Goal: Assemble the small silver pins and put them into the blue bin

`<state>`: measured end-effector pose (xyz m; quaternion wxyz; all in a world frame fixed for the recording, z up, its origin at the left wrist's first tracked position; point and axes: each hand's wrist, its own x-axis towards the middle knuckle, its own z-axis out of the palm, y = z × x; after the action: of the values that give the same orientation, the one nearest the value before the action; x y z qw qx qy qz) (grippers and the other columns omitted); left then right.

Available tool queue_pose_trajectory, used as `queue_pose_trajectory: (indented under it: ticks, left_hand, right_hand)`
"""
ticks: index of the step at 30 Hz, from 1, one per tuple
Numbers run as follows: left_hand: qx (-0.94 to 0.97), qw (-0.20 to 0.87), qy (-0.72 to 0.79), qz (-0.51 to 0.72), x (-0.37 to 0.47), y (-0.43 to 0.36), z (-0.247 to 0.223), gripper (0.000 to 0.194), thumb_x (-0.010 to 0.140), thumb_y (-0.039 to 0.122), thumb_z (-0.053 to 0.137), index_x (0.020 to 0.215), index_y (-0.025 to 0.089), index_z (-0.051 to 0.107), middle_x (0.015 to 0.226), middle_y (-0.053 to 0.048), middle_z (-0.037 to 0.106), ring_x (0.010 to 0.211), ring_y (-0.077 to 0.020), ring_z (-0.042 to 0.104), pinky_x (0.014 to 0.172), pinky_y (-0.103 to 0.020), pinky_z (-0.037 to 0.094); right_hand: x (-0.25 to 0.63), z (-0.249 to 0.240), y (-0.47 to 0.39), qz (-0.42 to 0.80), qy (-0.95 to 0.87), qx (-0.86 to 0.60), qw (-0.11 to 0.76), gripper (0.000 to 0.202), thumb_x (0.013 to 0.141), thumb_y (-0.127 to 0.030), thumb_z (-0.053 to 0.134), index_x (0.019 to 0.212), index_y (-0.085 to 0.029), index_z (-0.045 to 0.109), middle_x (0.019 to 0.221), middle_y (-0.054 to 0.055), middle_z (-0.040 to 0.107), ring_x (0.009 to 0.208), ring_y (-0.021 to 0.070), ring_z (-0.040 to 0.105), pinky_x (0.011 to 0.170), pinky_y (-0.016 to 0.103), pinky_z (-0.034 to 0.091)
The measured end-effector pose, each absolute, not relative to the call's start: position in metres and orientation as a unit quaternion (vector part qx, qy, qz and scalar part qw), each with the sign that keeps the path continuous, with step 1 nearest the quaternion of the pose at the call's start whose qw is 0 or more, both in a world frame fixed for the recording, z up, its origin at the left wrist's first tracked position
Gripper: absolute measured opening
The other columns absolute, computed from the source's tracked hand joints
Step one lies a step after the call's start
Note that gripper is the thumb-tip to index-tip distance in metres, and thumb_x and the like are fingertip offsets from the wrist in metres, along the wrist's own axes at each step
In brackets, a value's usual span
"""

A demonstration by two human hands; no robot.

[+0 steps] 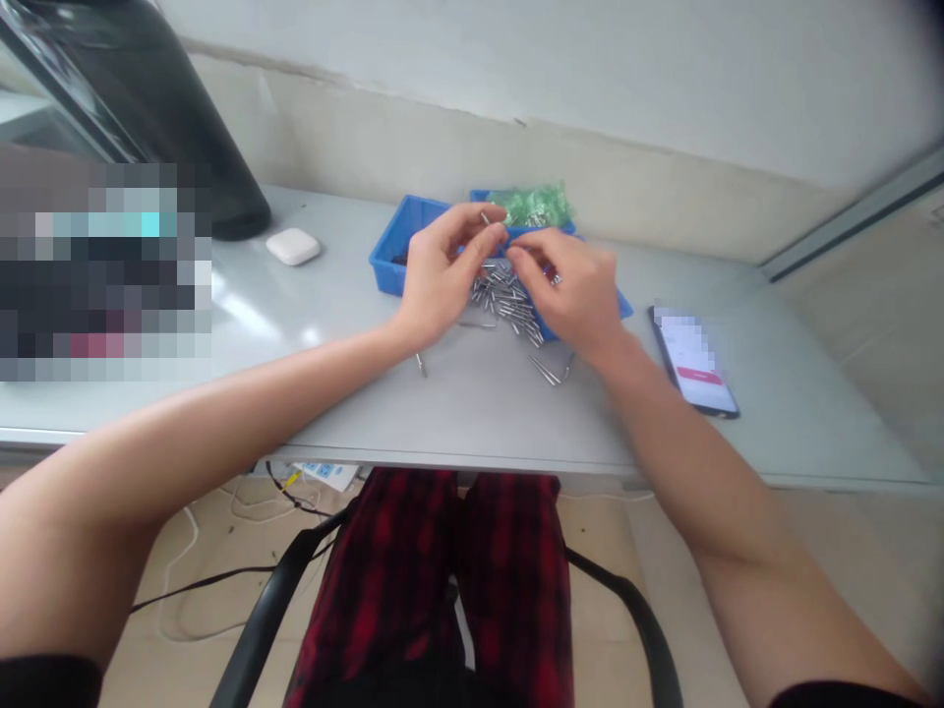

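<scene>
Pinching a thin metal pin point(485, 218) near its end, the left hand point(435, 275) leaves the rest of it sticking up past the fingers, a light grip that probably suits so slight a part. The right hand point(571, 285) comes in from the other side with thumb and forefinger drawn narrow, almost at the left fingertips; whether anything is caught between them, I cannot tell. Both wrists are low and the fingertips meet above the heap point(508, 300) of similar pins, presumably so that the parts are within a short reach and a dropped one would land among its fellows.

Around the heap are blue trays: the left tray point(389, 275) holds something dark, partly hidden by the left hand; the right tray point(547, 326) is half covered by the right hand; the back tray point(481, 196) bears green plastic point(546, 204) with metal bits in it. Their walls likely stop small parts rolling off.

A few loose pins point(544, 370) lie nearer the worktop edge, and a single one point(420, 364) is by the left wrist. Farther out on the worktop point(442, 423), the lit phone point(693, 364) lies face up beyond the right forearm, while the white case point(293, 246) and dark bottle point(199, 138) are to the left, apart from the small parts.
</scene>
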<state>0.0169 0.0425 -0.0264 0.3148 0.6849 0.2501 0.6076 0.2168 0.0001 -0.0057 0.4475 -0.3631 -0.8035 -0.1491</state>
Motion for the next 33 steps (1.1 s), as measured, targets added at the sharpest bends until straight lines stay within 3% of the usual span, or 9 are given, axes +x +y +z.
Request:
queue_pose_trajectory:
  ticks: [3,5,9,17,21,25,31,33]
  left_hand:
    - [0.708,0.300,0.231,0.596,0.014,0.043,-0.025,0.039,0.115,0.064,0.073,0.126,0.028,0.085,0.124,-0.003,0.090,0.109,-0.0198,0.085,0.091,-0.035,0.073]
    - [0.723,0.297,0.222,0.582,0.013,0.042,-0.025,0.034,0.114,0.058,0.076,0.126,0.028,0.086,0.121,-0.003,0.090,0.111,-0.0214,0.086,0.098,-0.038,0.072]
    - [0.726,0.323,0.243,0.557,0.016,0.040,-0.025,0.031,0.107,0.042,0.086,0.136,0.033,0.081,0.091,0.001,0.083,0.091,-0.0223,0.085,0.085,-0.038,0.071]
    - [0.719,0.329,0.254,0.556,0.018,0.042,-0.025,0.032,0.103,0.042,0.090,0.130,0.033,0.077,0.080,0.003,0.076,0.079,-0.0200,0.082,0.075,-0.035,0.071]
    - [0.706,0.315,0.271,0.573,0.018,0.041,-0.026,0.029,0.107,0.046,0.087,0.130,0.032,0.076,0.085,0.003,0.079,0.087,-0.0208,0.085,0.082,-0.036,0.072]
    - [0.698,0.311,0.271,0.585,0.017,0.043,-0.024,0.024,0.109,0.049,0.085,0.114,0.026,0.079,0.098,-0.003,0.085,0.102,-0.0223,0.087,0.089,-0.035,0.071]
    - [0.680,0.344,0.270,0.588,0.017,0.047,-0.024,0.026,0.113,0.051,0.079,0.124,0.027,0.078,0.087,-0.001,0.081,0.096,-0.0213,0.085,0.084,-0.034,0.070]
    - [0.685,0.350,0.261,0.583,0.017,0.045,-0.023,0.029,0.114,0.054,0.077,0.118,0.026,0.080,0.091,-0.003,0.081,0.096,-0.0218,0.085,0.082,-0.035,0.070]
  right_hand:
    - [0.215,0.000,-0.005,-0.137,-0.798,-0.361,0.464,0.052,0.130,-0.064,0.040,0.130,-0.027,0.077,0.103,0.008,0.086,0.085,0.0255,0.080,0.088,0.042,0.068]
    - [0.215,0.003,-0.007,-0.138,-0.799,-0.350,0.469,0.049,0.130,-0.060,0.040,0.140,-0.027,0.075,0.114,0.010,0.087,0.092,0.0266,0.082,0.092,0.044,0.070]
    - [0.218,0.005,-0.008,-0.138,-0.816,-0.356,0.435,0.046,0.130,-0.051,0.038,0.150,-0.032,0.074,0.128,0.010,0.087,0.112,0.0304,0.086,0.102,0.050,0.071]
    - [0.228,0.000,0.003,-0.110,-0.849,-0.323,0.404,0.041,0.127,-0.040,0.043,0.146,-0.032,0.079,0.126,0.009,0.088,0.118,0.0324,0.085,0.109,0.052,0.070]
    - [0.229,-0.001,0.003,-0.116,-0.839,-0.346,0.403,0.038,0.127,-0.045,0.046,0.139,-0.032,0.080,0.124,0.010,0.088,0.115,0.0319,0.085,0.107,0.051,0.070]
    - [0.228,0.000,0.003,-0.127,-0.833,-0.361,0.399,0.045,0.129,-0.055,0.043,0.129,-0.030,0.080,0.118,0.010,0.087,0.113,0.0314,0.085,0.105,0.049,0.070]
    - [0.224,0.003,-0.003,-0.134,-0.802,-0.380,0.440,0.049,0.131,-0.056,0.038,0.127,-0.029,0.078,0.120,0.012,0.087,0.111,0.0321,0.084,0.103,0.051,0.070]
    - [0.223,0.004,-0.007,-0.139,-0.787,-0.402,0.447,0.047,0.130,-0.056,0.039,0.126,-0.031,0.078,0.119,0.013,0.086,0.109,0.0327,0.083,0.102,0.052,0.069]
